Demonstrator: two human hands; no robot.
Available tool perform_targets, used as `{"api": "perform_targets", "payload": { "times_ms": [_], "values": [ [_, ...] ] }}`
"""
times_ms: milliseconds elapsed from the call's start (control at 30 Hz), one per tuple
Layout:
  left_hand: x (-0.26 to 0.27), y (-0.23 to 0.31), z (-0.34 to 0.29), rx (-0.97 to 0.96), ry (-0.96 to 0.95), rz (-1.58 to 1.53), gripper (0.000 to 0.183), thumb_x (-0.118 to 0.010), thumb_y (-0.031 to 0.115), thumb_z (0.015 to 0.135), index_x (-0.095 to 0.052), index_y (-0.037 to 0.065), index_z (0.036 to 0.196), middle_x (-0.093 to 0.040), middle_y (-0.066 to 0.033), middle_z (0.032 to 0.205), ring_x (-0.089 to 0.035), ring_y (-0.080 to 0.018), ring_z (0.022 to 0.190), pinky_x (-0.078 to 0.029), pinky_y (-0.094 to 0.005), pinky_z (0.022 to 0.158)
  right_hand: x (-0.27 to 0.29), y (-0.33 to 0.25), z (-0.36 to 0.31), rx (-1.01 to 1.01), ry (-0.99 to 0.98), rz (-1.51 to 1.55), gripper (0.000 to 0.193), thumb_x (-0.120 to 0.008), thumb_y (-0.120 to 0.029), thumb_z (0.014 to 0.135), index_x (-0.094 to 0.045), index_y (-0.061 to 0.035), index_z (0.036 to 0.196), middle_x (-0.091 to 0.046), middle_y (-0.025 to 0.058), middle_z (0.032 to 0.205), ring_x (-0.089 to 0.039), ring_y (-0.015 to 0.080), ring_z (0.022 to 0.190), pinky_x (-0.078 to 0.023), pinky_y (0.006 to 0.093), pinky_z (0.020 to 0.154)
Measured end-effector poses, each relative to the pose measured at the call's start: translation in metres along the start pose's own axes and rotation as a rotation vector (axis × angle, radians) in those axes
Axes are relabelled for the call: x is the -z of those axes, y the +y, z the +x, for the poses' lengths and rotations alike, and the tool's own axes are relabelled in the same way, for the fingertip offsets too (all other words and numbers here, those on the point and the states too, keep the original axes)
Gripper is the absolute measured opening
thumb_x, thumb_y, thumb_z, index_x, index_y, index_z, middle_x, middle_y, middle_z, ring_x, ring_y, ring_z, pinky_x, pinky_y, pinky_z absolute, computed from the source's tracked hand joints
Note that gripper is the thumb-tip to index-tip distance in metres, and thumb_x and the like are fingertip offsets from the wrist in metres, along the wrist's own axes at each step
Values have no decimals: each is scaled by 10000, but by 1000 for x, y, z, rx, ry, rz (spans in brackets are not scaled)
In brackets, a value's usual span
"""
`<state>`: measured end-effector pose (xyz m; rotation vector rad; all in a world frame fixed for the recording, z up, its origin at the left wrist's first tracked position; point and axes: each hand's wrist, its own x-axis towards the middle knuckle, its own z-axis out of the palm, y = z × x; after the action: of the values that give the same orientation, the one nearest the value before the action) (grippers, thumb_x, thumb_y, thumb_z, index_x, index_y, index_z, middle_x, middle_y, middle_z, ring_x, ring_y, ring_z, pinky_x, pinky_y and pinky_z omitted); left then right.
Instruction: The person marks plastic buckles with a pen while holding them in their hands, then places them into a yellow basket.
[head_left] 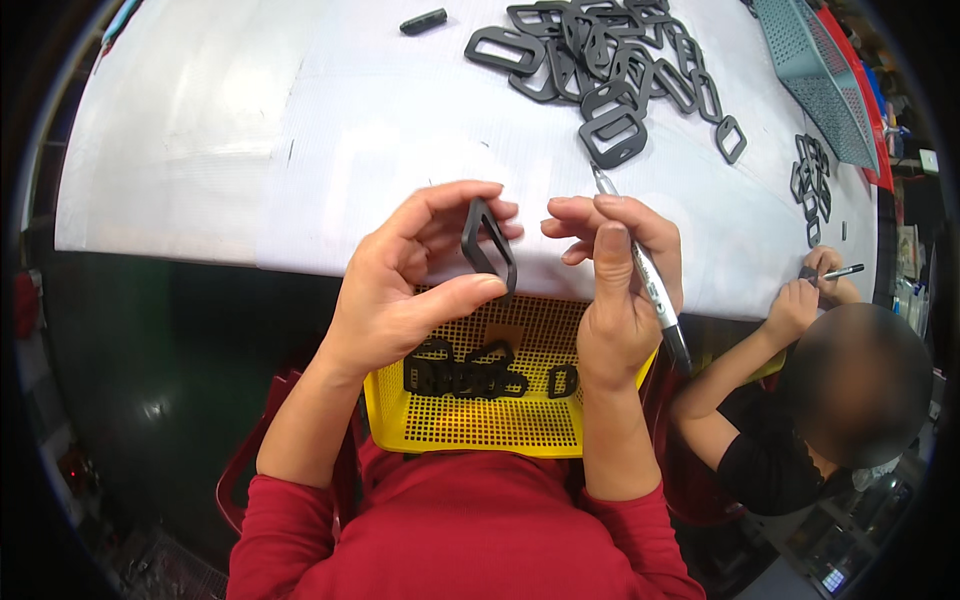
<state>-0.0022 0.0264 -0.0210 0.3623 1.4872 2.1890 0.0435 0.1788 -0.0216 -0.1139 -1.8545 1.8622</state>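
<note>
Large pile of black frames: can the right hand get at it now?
Probably yes: nothing appears to block the way from the right hand to the large pile, though the marker that hand holds could hamper grasping.

Your top point(480, 545): solid deep red, plain front, soft cloth w/ a few light folds; sleeves same col. Your L sleeve point(285, 530): red, stops partway down the forearm, edge slightly bunched, creases across the cloth, a bit loose. Your R sleeve point(635, 540): same red, approx. same length, wrinkled too, darker in the shaded bits. Both forearms point(315, 415) bare from sleeve edge down, wrists point(345, 355) incl. Your L hand point(395, 275): bare, slim fingers, thumb nail short. Your R hand point(620, 290): bare as well, thumb nail short & rounded, other nails partly hidden.
</note>
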Motion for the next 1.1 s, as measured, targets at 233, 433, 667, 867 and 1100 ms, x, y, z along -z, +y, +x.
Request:
{"api": "perform_targets", "payload": {
  "times_ms": [233,433,667,867,1100],
  "values": [
    [12,6,2,385,-297,-487,584,-451,332,900,-292,-35,1325,-533,-245,1132,-623,-268,856,-493,-333,799,8,-10,17,-75,-183,-6,117,-540,-40,866,-523,6,973,-621,130,932,-600,188,884,-450,274,770],
    [9,-1,-1,494,-220,-764,620,-448,375,890,-281,-27,1331,-520,-286,1123,-626,-272,783,-515,-389,757,7,-16,16,-220,-176,81,110,-543,-35,864,-516,20,956,-618,140,882,-608,204,878,-467,308,814],
    [8,-4,-1,457,-324,-726,613,-429,372,901,-250,-16,1340,-536,-272,1100,-624,-250,768,-522,-377,748,9,-22,18,-221,-282,-15,144,-619,-48,810,-554,-2,929,-640,93,811,-614,113,750,-484,220,643],
    [2,9,-1,199,-109,-148,577,-506,230,878,-254,10,1349,-525,-185,1173,-580,-265,948,-488,-356,818,8,-17,17,-392,-136,290,194,-642,-32,789,-519,-27,939,-641,85,776,-603,100,718,-461,199,649],
    [-4,-6,-2,-625,-31,548,722,-739,14,666,-363,14,1282,-481,-162,1245,-467,-278,1165,-381,-362,968,-7,-6,10,-612,-60,523,203,-640,-75,806,-509,-82,960,-654,69,802,-539,46,658,-379,153,570]
  ]
}}
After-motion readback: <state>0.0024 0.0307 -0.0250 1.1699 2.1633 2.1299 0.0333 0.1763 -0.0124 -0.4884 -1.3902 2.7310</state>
